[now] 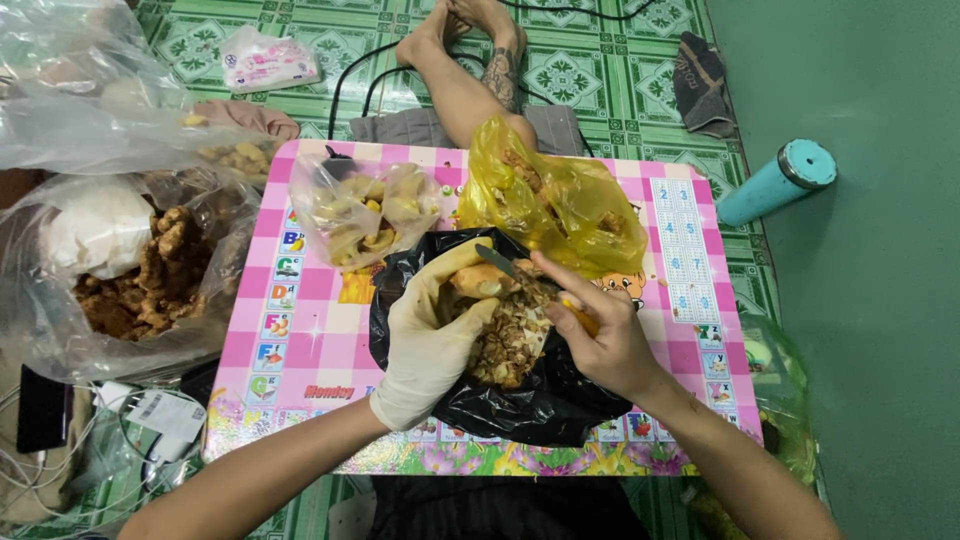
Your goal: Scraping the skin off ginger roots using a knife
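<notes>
My left hand [428,345], in a cream glove, grips a piece of ginger root [478,282] over a black plastic bag [530,405] holding a heap of brown peelings [510,340]. My bare right hand [600,335] holds a small knife [497,262] with an orange handle, its blade laid against the ginger. Both hands meet above the bag on a pink low table [320,320].
A clear bag of peeled pieces [365,215] and a yellow bag [560,200] lie at the table's far side. A large clear bag of raw ginger [150,275] sits left. Another person's bare legs [470,70] are beyond. A teal bottle [775,182] lies right.
</notes>
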